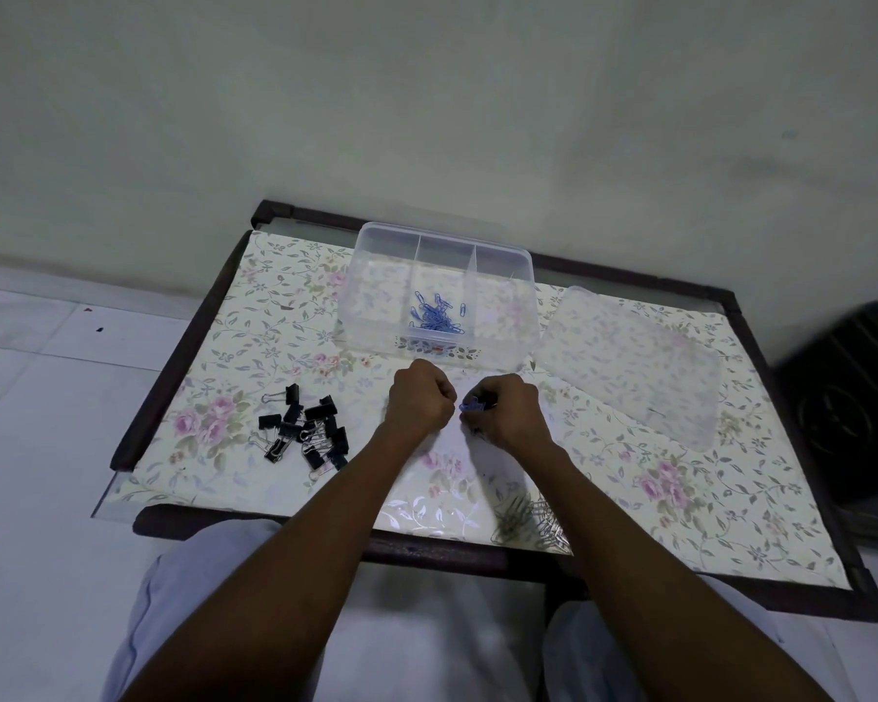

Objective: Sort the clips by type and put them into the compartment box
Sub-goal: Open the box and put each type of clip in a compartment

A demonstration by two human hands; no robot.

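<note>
A clear compartment box (376, 276) stands at the back of the table, with several blue paper clips (437, 316) in its front middle compartment. Just in front of the box, my right hand (510, 410) pinches a few blue paper clips (470, 406) in its curled fingers. My left hand (419, 400) is beside it with the fingers curled; whether it holds anything is hidden. Black binder clips (305, 433) lie in a heap on the left. Silver paper clips (528, 519) lie in a heap near the front edge, beside my right forearm.
The box's clear lid (629, 362) lies flat to the right of the box. The low table (731, 509) has a floral cover and a dark wooden frame. A dark object (852, 397) stands off the table's right edge. My knees are under the front edge.
</note>
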